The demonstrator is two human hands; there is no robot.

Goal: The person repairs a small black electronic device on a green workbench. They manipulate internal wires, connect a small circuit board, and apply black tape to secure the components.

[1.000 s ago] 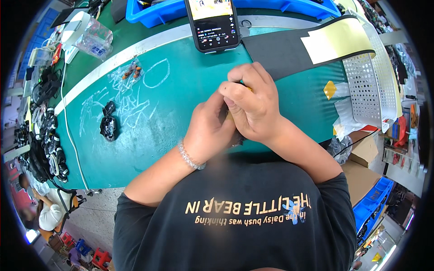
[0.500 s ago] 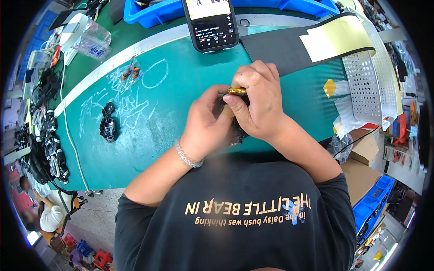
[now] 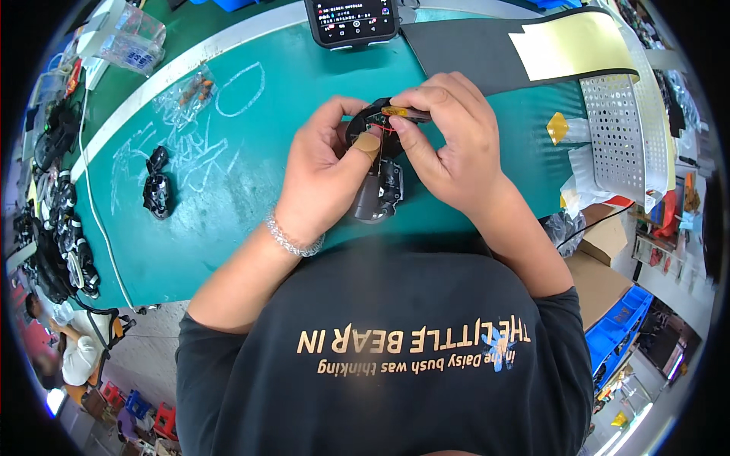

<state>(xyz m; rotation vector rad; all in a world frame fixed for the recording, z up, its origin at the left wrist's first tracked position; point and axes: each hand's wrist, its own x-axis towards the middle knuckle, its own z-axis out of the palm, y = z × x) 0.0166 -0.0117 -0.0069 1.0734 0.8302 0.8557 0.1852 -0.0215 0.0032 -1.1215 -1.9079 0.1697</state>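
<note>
My left hand (image 3: 319,163) grips a black round plastic housing (image 3: 356,128), opened so that a circuit board and thin red wires show inside. A tan patch covers the thumb tip. Below the fingers hangs a further black part (image 3: 370,196) with a shiny curved rim, seemingly joined to the housing. Between thumb and forefinger, my right hand (image 3: 456,140) pinches a small flat piece (image 3: 407,113) wrapped in amber tape, possibly a battery. It sits at the housing's right edge, and a red wire runs close to it.
On the green mat (image 3: 251,182) lie another black plastic part (image 3: 157,186) and a clear bag (image 3: 190,95) with small orange-brown pieces. A phone (image 3: 353,23) stands at the back. To the right are a dark grey pad (image 3: 464,61) and a white perforated basket (image 3: 616,144).
Both hands have drawn apart slightly and turned, exposing the opened housing and its wires. The amber-taped piece remains pinched in my right hand. The whole view has shifted a little.
</note>
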